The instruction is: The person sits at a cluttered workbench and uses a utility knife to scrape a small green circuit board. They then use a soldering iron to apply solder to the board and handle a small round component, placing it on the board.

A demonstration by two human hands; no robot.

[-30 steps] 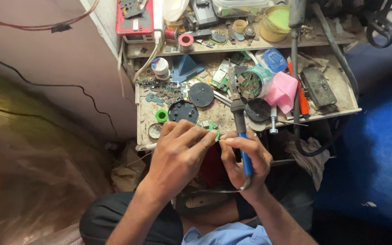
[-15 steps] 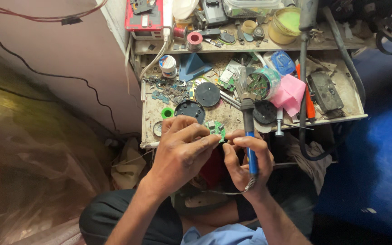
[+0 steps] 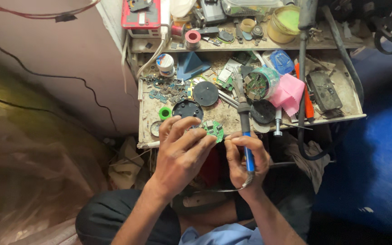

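Two hands sit a touch lower in view than half a second earlier, the counter (image 3: 341,113) edging up; the grip looks unchanged. The left hand (image 3: 181,149) has its fingers curled and spread, pinching a small round green circuit board (image 3: 213,130) just past the counter's near edge. The right hand (image 3: 243,159) is clenched around a blue-handled soldering iron (image 3: 246,131), its dark metal shaft pointing away over the counter. Flat black round discs (image 3: 205,93) and a pink cloth (image 3: 290,93) lie on the gritty counter.
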